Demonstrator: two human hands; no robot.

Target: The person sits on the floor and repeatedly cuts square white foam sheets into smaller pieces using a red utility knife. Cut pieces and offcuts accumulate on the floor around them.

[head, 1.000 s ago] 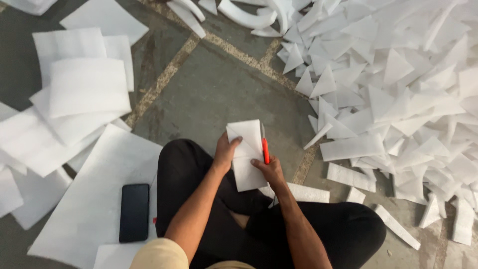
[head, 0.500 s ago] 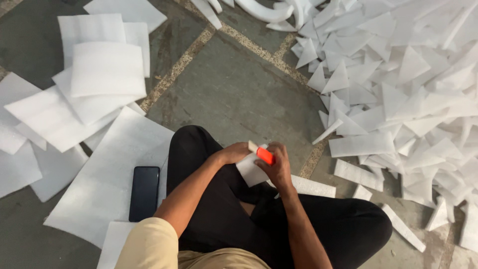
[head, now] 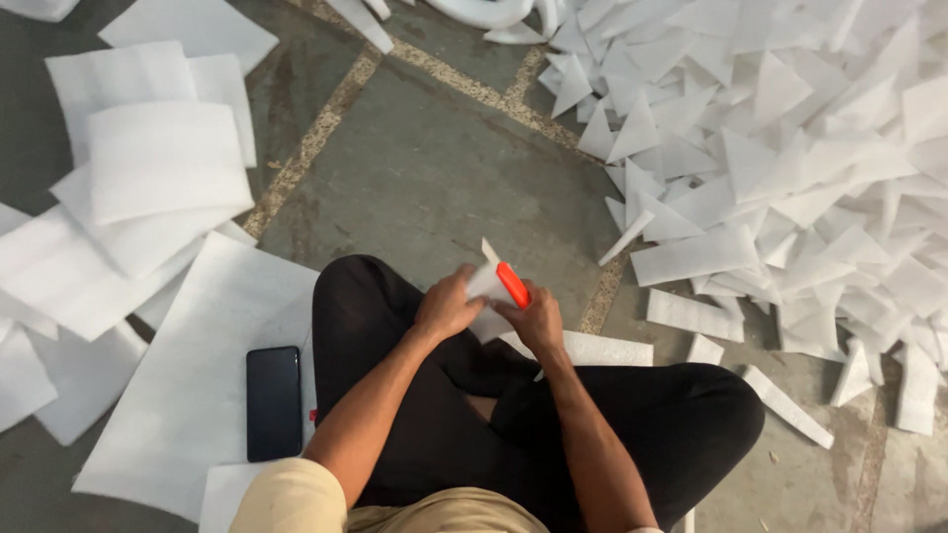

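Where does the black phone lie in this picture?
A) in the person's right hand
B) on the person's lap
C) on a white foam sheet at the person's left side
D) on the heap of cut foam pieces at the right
C: the black phone lies flat on a large white foam sheet on the floor to the person's left, away from both hands.

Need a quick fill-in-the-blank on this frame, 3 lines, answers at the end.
1. The right hand holds a cutter coloured ____.
2. The left hand holds a white foam ____ against the cutter.
3. The black phone lies on a foam sheet to the person's ____.

Missing words: orange; piece; left
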